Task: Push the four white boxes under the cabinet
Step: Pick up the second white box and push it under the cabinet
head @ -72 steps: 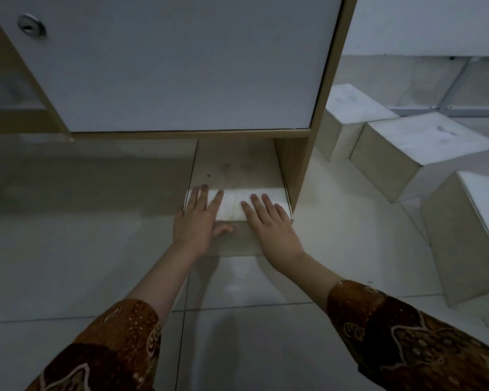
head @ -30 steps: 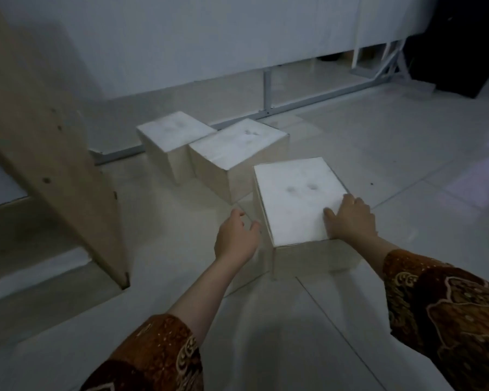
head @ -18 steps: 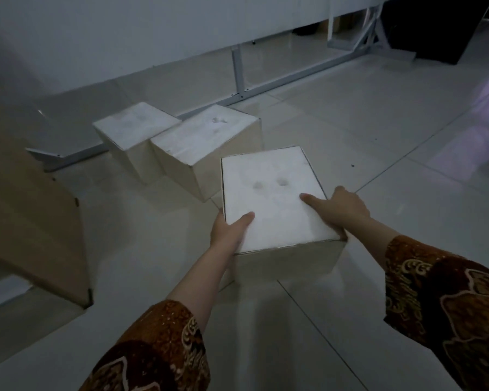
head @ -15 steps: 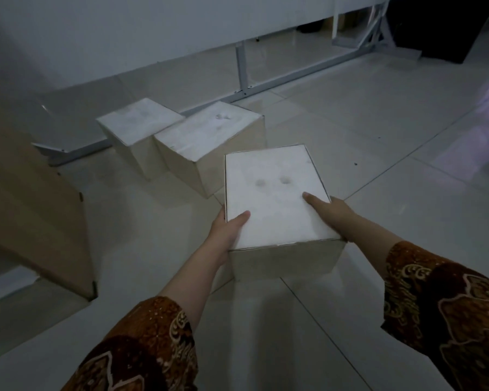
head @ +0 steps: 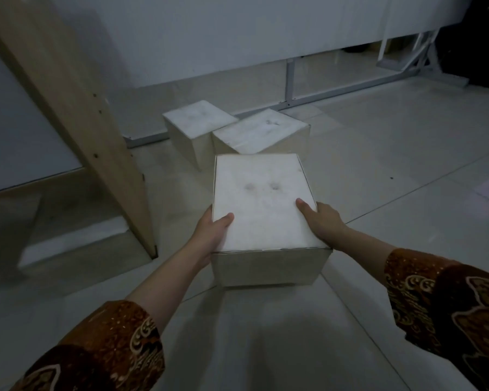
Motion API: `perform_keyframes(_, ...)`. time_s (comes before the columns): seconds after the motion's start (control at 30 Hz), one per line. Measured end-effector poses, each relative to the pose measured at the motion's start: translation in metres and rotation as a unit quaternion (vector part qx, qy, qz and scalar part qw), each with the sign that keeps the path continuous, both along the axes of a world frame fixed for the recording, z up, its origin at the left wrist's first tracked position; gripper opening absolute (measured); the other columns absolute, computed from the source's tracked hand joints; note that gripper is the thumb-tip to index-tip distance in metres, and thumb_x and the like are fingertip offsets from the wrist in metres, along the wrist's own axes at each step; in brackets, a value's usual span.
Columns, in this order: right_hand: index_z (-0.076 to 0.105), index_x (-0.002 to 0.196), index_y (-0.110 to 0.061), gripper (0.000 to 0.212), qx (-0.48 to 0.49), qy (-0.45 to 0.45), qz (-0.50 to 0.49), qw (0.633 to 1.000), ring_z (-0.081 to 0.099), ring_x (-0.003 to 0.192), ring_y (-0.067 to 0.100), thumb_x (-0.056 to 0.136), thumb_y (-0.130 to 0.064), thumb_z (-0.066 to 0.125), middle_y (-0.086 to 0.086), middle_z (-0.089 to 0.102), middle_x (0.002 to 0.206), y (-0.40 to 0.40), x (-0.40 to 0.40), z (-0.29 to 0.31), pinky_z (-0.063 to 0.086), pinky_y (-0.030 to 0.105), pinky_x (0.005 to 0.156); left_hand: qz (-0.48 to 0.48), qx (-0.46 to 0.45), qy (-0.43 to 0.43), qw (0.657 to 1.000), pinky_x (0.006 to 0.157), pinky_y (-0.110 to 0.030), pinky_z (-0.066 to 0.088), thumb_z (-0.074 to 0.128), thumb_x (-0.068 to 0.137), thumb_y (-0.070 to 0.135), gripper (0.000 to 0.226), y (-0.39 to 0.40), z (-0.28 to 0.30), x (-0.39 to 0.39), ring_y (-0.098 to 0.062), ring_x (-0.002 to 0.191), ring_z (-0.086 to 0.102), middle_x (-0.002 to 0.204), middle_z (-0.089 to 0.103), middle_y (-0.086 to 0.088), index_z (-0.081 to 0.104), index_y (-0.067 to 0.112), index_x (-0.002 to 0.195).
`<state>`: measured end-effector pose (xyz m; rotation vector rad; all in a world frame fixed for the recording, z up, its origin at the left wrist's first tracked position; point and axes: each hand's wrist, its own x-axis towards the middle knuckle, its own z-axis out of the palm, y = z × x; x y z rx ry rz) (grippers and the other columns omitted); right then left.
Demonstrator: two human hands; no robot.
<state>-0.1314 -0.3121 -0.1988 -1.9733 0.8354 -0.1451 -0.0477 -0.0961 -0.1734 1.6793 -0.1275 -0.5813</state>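
Observation:
A white box point(head: 261, 210) with two faint smudges on its top sits on the tiled floor in front of me. My left hand point(head: 213, 235) grips its left side, thumb on top. My right hand point(head: 321, 221) grips its right side, thumb on top too. Two more white boxes stand behind it, one further left point(head: 194, 121) and one to the right point(head: 259, 134), touching each other. The wooden cabinet's side panel point(head: 68, 103) rises at the left. Under it a fourth white box point(head: 74, 244) sits partly in shadow.
A white wall panel on a grey metal frame point(head: 290, 83) runs along the back. A dark object point(head: 480, 46) stands at the far right. Pale floor tiles point(head: 393, 153) spread to the right and in front of me.
I left the box under the cabinet and turned right to the other boxes. Both hands closed on the sides of the nearest box, which now sits nearer the cabinet panel.

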Motion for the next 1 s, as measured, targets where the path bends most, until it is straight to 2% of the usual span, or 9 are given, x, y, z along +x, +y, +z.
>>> perform_keyframes(0.13,0.057,0.121,-0.007,0.059,-0.032,-0.031,0.028,0.999,0.052,0.091,0.022,0.092,-0.056,0.039,0.013,0.062,0.120,0.052,-0.002,0.011,0.042,0.030,0.082,0.015,0.005,-0.023,1.000,0.095,-0.032,0.046,0.051,0.096,0.014,0.041,0.059,0.012,-0.009,-0.022,0.112,0.059,0.133,0.058,-0.006,0.046,0.015,0.136)
perform_keyframes(0.3,0.057,0.121,-0.008,0.059,-0.036,-0.018,0.054,0.998,0.058,0.103,0.028,0.092,-0.055,0.039,0.013,0.063,0.119,0.113,-0.014,0.011,0.045,0.032,0.084,0.046,0.002,-0.015,0.999,0.091,-0.029,0.048,0.051,0.095,0.013,0.040,0.123,0.013,-0.031,-0.019,0.106,0.061,0.130,0.060,-0.006,0.049,0.014,0.134)
perform_keyframes(0.37,0.056,0.122,-0.008,0.057,-0.041,-0.022,0.060,0.997,0.058,0.100,0.025,0.092,-0.054,0.041,0.013,0.063,0.120,0.134,-0.023,0.008,0.043,0.029,0.082,0.056,0.001,-0.006,0.998,0.089,-0.028,0.051,0.052,0.095,0.013,0.039,0.145,0.013,-0.042,-0.018,0.104,0.063,0.127,0.062,-0.005,0.050,0.013,0.134)
perform_keyframes(0.47,0.053,0.126,-0.009,0.055,-0.040,-0.031,0.083,0.995,0.055,0.095,0.019,0.092,-0.052,0.042,0.010,0.062,0.121,0.170,-0.043,0.003,0.043,0.028,0.081,0.081,0.017,-0.011,0.997,0.094,-0.032,0.048,0.052,0.094,0.012,0.036,0.183,0.015,-0.065,-0.020,0.108,0.062,0.126,0.063,-0.006,0.053,0.013,0.130)
perform_keyframes(0.6,0.052,0.128,-0.010,0.053,-0.019,-0.033,0.124,0.992,0.058,0.100,0.022,0.093,-0.049,0.044,0.009,0.063,0.123,0.205,-0.062,-0.003,0.043,0.028,0.084,0.094,0.025,-0.013,0.995,0.085,-0.024,0.050,0.051,0.095,0.011,0.032,0.224,0.015,-0.092,-0.014,0.102,0.063,0.123,0.064,-0.003,0.053,0.014,0.127)
perform_keyframes(0.7,0.053,0.127,-0.010,0.051,-0.005,-0.038,0.148,0.988,0.058,0.098,0.020,0.092,-0.047,0.046,0.009,0.064,0.122,0.231,-0.065,-0.008,0.045,0.029,0.085,0.117,0.042,-0.014,0.992,0.099,-0.036,0.048,0.050,0.095,0.010,0.036,0.253,0.010,-0.106,-0.020,0.113,0.061,0.125,0.063,-0.004,0.052,0.014,0.130)
perform_keyframes(0.77,0.053,0.127,-0.011,0.049,0.000,-0.038,0.176,0.984,0.056,0.095,0.016,0.093,-0.046,0.046,0.008,0.064,0.121,0.250,-0.064,-0.013,0.045,0.027,0.084,0.144,0.045,-0.014,0.988,0.102,-0.038,0.046,0.050,0.095,0.010,0.036,0.275,0.004,-0.118,-0.020,0.114,0.061,0.125,0.064,-0.004,0.053,0.015,0.130)
perform_keyframes(1.0,0.051,0.129,-0.014,0.049,0.024,-0.029,0.272,0.962,0.060,0.109,0.024,0.093,-0.047,0.045,0.006,0.064,0.123,0.323,-0.045,-0.023,0.047,0.032,0.092,0.242,0.067,-0.010,0.968,0.093,-0.028,0.043,0.051,0.094,0.010,0.036,0.346,-0.009,-0.146,-0.015,0.112,0.060,0.124,0.064,0.001,0.054,0.018,0.130)
